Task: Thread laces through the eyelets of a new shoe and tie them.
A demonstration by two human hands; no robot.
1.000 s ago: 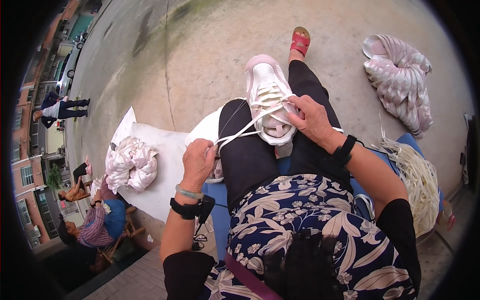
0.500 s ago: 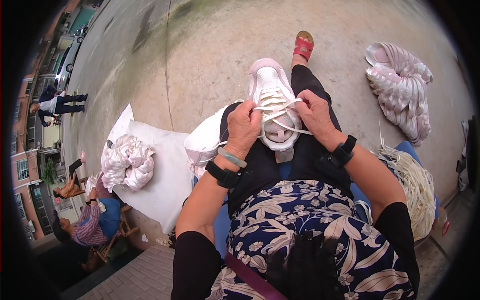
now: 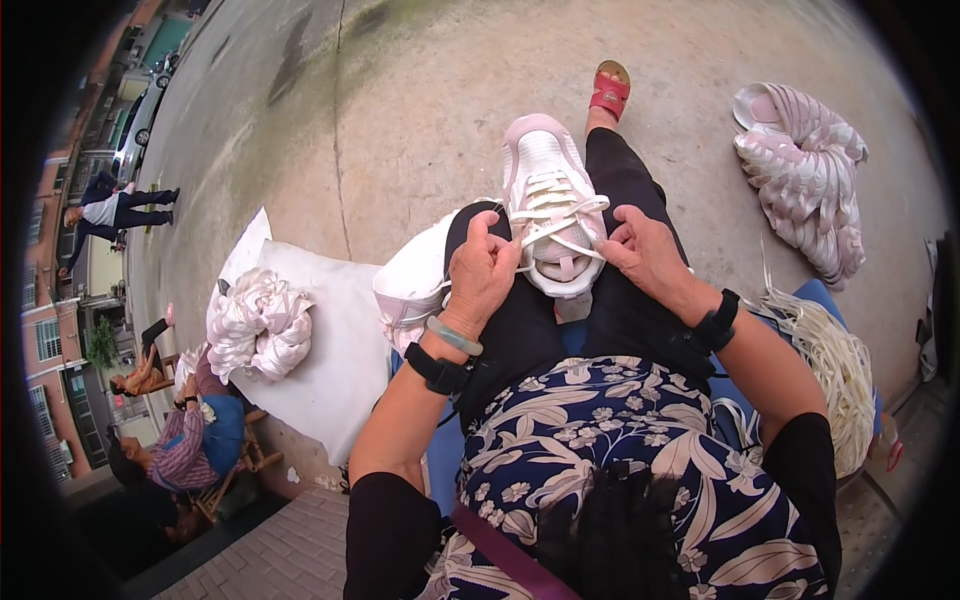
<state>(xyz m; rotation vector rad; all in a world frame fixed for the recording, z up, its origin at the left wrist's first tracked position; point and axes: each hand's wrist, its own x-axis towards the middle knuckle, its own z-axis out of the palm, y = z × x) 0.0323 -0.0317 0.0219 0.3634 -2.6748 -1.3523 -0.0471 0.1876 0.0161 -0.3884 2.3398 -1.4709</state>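
Observation:
A white and pale pink sneaker rests on my lap between my knees, toe pointing away. White shoelace crosses over its tongue, and one loose loop lies at the right side of the eyelets. My left hand is at the shoe's left edge, thumb and finger pinched on a lace strand. On the right edge, my right hand pinches the other strand near the shoe's collar. Another white shoe lies beside my left thigh, partly hidden by my leg and arm.
A ring-shaped bundle of pinkish white shoes lies on a white sheet at left. Another bundle sits on the concrete at right. Many pale laces hang beside my right arm. Other people sit at far left.
Both hands have slid down toward me, from the upper lace crossing to the sides of the shoe. A lace loop that my right hand held now lies free on the shoe.

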